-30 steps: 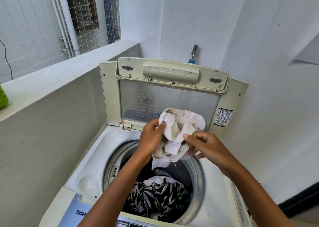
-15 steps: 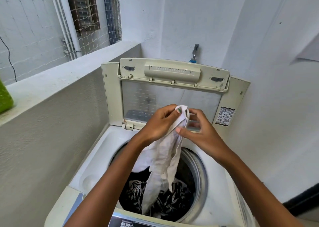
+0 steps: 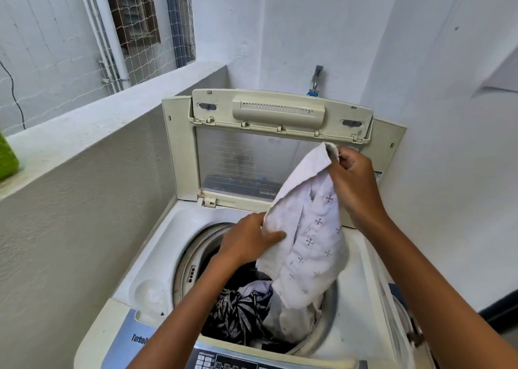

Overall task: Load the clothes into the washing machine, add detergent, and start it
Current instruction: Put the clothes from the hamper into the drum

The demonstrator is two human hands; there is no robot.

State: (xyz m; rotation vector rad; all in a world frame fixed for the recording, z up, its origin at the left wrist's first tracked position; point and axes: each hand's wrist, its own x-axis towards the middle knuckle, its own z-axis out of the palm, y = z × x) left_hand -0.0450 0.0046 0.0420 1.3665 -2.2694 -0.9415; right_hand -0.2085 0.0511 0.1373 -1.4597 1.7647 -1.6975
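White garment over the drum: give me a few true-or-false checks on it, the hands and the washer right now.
1. Both hands hold the white garment. True: the left hand grips its lower edge and the right hand pinches its top.
2. The washer lid is closed. False: it stands open, upright behind the drum.
3. The drum is empty. False: a black-and-white leaf-print garment already lies inside.
4. The white garment's lower end hangs into the drum. True.
5. A tap is on the wall behind the washer. True.
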